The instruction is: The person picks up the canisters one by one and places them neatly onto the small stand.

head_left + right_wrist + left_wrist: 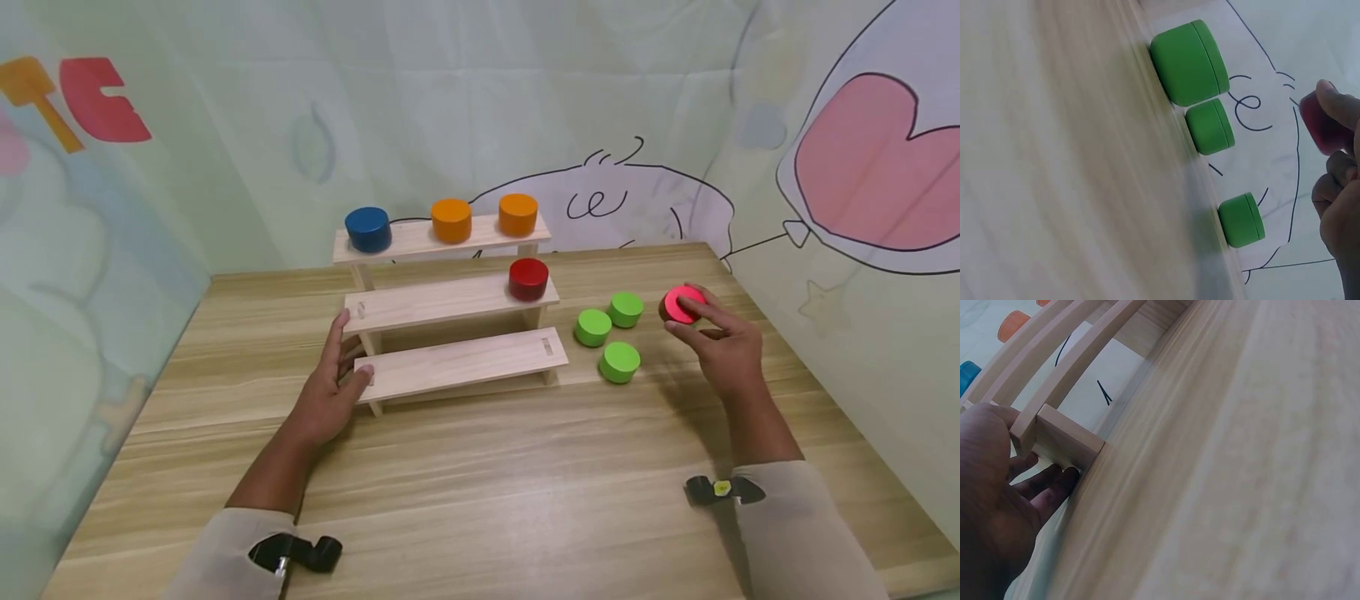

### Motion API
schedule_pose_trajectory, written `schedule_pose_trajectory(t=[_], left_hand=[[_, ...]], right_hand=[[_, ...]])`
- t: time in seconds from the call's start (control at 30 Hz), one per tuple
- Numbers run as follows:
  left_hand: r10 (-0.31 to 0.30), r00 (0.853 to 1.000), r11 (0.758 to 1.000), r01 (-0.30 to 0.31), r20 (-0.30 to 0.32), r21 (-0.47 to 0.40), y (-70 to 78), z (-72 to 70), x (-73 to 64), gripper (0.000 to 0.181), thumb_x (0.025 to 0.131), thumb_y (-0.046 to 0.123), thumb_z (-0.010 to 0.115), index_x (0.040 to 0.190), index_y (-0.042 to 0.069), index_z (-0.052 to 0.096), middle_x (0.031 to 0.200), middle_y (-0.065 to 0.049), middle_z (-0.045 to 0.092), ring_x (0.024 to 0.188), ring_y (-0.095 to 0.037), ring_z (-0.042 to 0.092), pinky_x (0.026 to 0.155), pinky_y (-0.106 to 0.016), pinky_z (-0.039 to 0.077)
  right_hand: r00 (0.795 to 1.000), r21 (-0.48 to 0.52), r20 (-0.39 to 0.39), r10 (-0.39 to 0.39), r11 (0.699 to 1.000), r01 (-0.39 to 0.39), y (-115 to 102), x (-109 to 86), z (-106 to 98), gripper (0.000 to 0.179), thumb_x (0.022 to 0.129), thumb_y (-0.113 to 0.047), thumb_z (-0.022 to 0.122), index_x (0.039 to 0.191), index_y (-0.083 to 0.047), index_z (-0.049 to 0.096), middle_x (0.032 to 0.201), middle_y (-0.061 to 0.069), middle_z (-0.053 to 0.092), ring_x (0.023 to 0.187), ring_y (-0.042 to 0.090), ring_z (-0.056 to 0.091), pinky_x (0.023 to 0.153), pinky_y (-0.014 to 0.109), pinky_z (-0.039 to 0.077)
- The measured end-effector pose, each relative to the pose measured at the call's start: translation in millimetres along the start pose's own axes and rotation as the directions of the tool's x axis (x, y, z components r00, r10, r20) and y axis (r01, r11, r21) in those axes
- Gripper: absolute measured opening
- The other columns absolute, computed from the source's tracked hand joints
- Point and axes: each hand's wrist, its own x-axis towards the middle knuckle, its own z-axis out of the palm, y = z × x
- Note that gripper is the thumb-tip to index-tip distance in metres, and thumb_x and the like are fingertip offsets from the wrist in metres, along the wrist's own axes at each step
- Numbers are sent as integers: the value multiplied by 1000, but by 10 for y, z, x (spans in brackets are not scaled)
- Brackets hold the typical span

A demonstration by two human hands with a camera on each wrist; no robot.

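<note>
A three-tier wooden rack point(457, 364) stands on the table. My left hand point(327, 400) grips its left end, thumb on the lowest step and fingers at the side; the left wrist view shows this hand point(1004, 494) against the end leg point(1066, 437). My right hand point(727, 350) pinches a red round block point(681, 305) between thumb and fingers. In the right wrist view, that red block point(1322, 125) is held above the table. Left of it, three green round blocks point(619, 362) sit on the table beside the rack.
On the top step stand a blue block point(368, 230) at the left and two orange blocks point(451, 221) further right. Another red block point(528, 279) rests at the right end of the middle step. A printed cloth point(465, 108) hangs behind the wood-grain table point(480, 500).
</note>
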Motion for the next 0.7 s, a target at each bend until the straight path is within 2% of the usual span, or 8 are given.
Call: schedule_pose_trajectory(t=[0.1,0.23,0.33,0.43,0.47,0.57,0.63,0.7], left_hand=[[-2,1000,1000,2,0,0,4,5,6,88,116,19,51,174,46,-10,178,-26,26,162,-54,34,125,-72,34],[3,1000,1000,-3,-2,-1,6,16,11,88,116,19,51,174,45,-10,177,-28,27,161,-55,33,127,-74,30],[6,1000,1000,-6,1,1,8,16,12,88,116,19,51,174,44,-10,177,-27,27,161,-54,34,125,-72,34],[8,1000,1000,-8,0,15,5,6,11,88,116,20,50,174,45,-11,177,-26,28,161,-52,36,122,-66,41],[7,1000,1000,-7,-2,21,4,1,9,88,116,20,50,174,45,-10,177,-25,29,161,-51,36,121,-60,44],[8,1000,1000,-8,-7,26,4,-7,3,87,116,19,50,174,44,-10,177,-26,29,160,-51,38,115,-30,50],[7,1000,1000,-7,-7,19,4,-6,0,87,116,19,50,175,44,-9,177,-26,29,160,-52,38,105,-12,47],[8,1000,1000,-8,-4,8,5,0,-5,87,116,18,50,175,43,-9,177,-27,29,160,-52,38,98,-3,41]], right_hand=[[996,27,-61,-61,998,63,-59,-31,30,48,90,-7,90,136,-16,78,155,-3,67,146,3,59,82,8,50],[980,101,-114,-161,980,172,-136,-77,87,49,87,5,89,132,-10,79,151,6,70,139,-1,64,80,6,54],[966,130,-140,-216,964,234,-173,-109,138,51,87,10,86,134,-8,77,150,10,70,135,-5,64,81,5,55],[962,120,-144,-231,961,248,-208,-124,177,54,89,9,85,138,-11,75,152,10,68,138,-2,64,85,6,56],[962,113,-144,-231,962,248,-223,-126,188,54,89,7,85,139,-12,74,152,10,68,139,0,63,86,6,56],[960,136,-153,-235,957,256,-281,-123,207,54,91,7,84,140,-14,74,153,12,67,141,8,64,89,9,57],[956,150,-167,-242,952,268,-328,-121,213,54,91,8,83,140,-13,73,152,14,68,140,10,65,89,10,58],[949,167,-183,-255,944,286,-383,-119,222,54,91,11,82,140,-11,73,151,17,68,138,9,67,88,10,58]])
